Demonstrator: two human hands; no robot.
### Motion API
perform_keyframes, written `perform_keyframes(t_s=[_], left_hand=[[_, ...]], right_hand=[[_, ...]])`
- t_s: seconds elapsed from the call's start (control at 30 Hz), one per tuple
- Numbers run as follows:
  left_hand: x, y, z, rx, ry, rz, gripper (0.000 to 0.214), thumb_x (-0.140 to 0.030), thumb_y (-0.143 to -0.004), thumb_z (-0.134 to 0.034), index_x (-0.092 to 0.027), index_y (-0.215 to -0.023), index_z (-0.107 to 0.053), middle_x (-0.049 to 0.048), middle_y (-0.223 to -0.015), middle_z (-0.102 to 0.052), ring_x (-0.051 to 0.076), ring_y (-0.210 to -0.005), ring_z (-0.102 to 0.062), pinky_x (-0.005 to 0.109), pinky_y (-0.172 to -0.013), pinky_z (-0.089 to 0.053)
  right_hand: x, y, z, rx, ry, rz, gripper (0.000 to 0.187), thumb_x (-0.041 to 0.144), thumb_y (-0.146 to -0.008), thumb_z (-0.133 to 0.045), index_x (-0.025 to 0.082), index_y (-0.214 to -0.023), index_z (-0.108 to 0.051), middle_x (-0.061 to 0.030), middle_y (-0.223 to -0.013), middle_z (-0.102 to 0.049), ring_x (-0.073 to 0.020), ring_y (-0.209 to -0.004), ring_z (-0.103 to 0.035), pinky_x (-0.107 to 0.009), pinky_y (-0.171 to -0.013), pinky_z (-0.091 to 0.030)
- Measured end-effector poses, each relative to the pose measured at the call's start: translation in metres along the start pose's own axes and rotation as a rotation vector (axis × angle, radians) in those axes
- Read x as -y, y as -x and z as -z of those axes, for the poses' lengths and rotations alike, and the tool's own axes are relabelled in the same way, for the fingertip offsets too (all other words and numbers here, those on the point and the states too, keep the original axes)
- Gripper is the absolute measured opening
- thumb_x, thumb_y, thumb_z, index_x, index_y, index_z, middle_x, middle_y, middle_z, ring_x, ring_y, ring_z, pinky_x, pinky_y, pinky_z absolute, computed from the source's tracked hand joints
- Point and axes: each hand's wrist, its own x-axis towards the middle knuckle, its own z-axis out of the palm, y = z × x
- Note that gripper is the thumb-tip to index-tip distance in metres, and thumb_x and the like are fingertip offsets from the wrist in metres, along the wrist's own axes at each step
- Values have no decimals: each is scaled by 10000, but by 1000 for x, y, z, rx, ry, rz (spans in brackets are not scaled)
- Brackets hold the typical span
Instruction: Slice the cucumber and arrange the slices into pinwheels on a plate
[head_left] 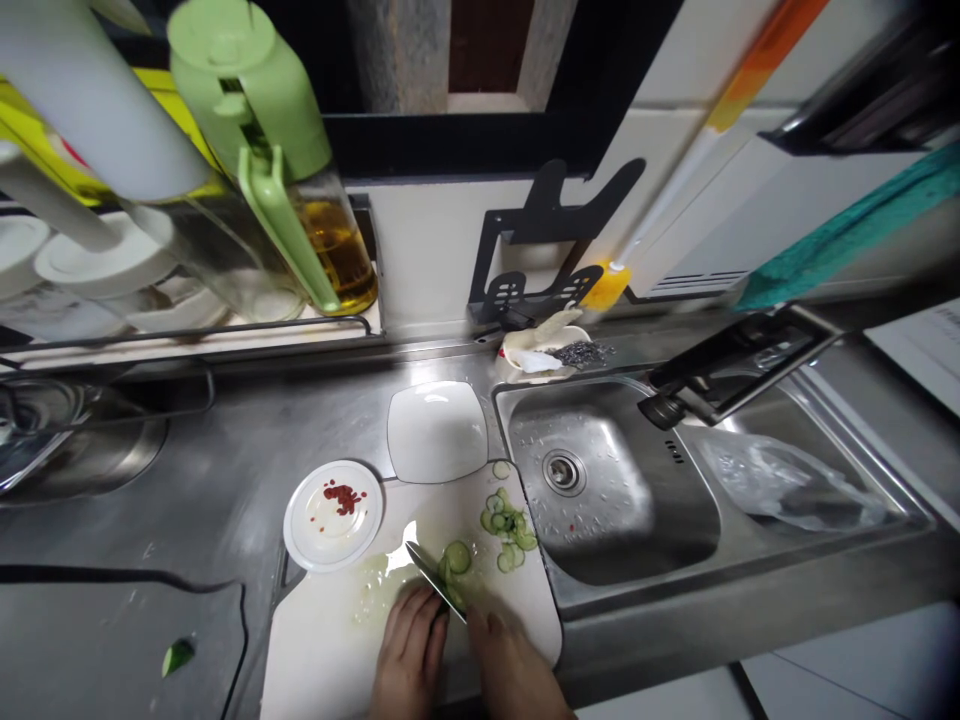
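My right hand (510,655) is closed around a kitchen knife (433,577), most of its handle hidden by the fingers. The blade points up and left over a white cutting board (322,640). Just left of the blade, the curled fingers of my left hand (412,635) press on a piece of cucumber, mostly hidden under them. Fresh cucumber slices (456,557) lie against the blade's right side. More thin slices form a loose pile (510,525) near the board's right edge. The board's surface is wet and shiny left of the knife.
A square white plate (437,430) and a round plate (319,540) with chopped red pieces (343,498) sit at the board's far edge. Right of it is a steel sink (622,560) with a black faucet (697,365). A cucumber end (178,657) lies at the left.
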Motion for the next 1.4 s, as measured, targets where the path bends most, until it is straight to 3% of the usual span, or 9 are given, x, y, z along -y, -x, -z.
perform_keyframes(t_s=[0.13, 0.4, 0.6, 0.7, 0.83, 1.13, 1.27, 1.4], left_hand=[[0, 1, 0, 8, 9, 34, 251, -246, -918, -479, -208, -1100, -648, 59, -1084, -707, 186, -1054, -651, 325, -898, -563], [-5, -7, 10, 29, 59, 57, 242, -275, -915, -494, -204, -1097, -639, 78, -1102, -682, 196, -1069, -629, 352, -920, -544], [-9, -33, 25, -32, 41, 29, 210, -316, -856, -593, -223, -1033, -657, 63, -963, -689, 196, -912, -635, 336, -800, -531], [-15, -61, 24, 133, 33, -5, 186, -351, -785, -674, -262, -948, -681, 22, -861, -700, 199, -830, -619, 330, -714, -488], [-19, -96, 18, 286, 10, 134, 37, -270, -732, -701, -247, -726, -674, 3, -731, -678, 200, -777, -591, 299, -655, -398], [-13, -129, 9, 540, 27, 318, 33, -225, -712, -686, -220, -697, -657, -17, -765, -686, 192, -845, -569, 294, -747, -359], [-7, -119, 19, 377, 159, 297, 103, -244, -822, -582, -214, -762, -660, 14, -832, -692, 190, -859, -596, 320, -795, -428], [-1, -76, 30, 145, 241, 290, 197, -322, -908, -481, -215, -882, -645, 49, -927, -693, 194, -906, -635, 340, -807, -507]], right_hand=[[-7, 9, 10, -10, -5, 18, 604, -67, -794, -260, 158, -1277, -543, -109, -1077, -692, -212, -964, -663, -269, -781, -494], [-18, 28, 31, -137, 44, -46, 581, -79, -796, -275, 196, -1210, -576, -116, -1128, -644, -207, -856, -685, -253, -696, -497], [-15, 20, 25, -264, 147, -30, 529, -69, -811, -336, 206, -1205, -557, -113, -1149, -610, -179, -772, -679, -243, -656, -493], [-13, 12, 14, -329, 188, -17, 448, -44, -830, -363, 194, -1144, -576, -118, -1127, -611, -175, -753, -670, -255, -658, -497], [-12, 7, 5, -354, 247, -15, 366, -13, -843, -408, 197, -1079, -592, -112, -1097, -619, -184, -802, -660, -270, -710, -498], [-26, 48, 10, -199, 84, -80, 477, -48, -801, -340, 228, -1106, -582, -111, -1155, -572, -187, -789, -664, -272, -677, -467], [-45, 63, 4, -139, -134, -68, 479, 11, -800, -385, 236, -1196, -534, -115, -1234, -530, -170, -866, -652, -246, -724, -457], [-50, 63, 7, -112, -282, -58, 414, 83, -847, -352, 222, -1189, -539, -109, -1140, -595, -176, -930, -635, -246, -772, -449]])
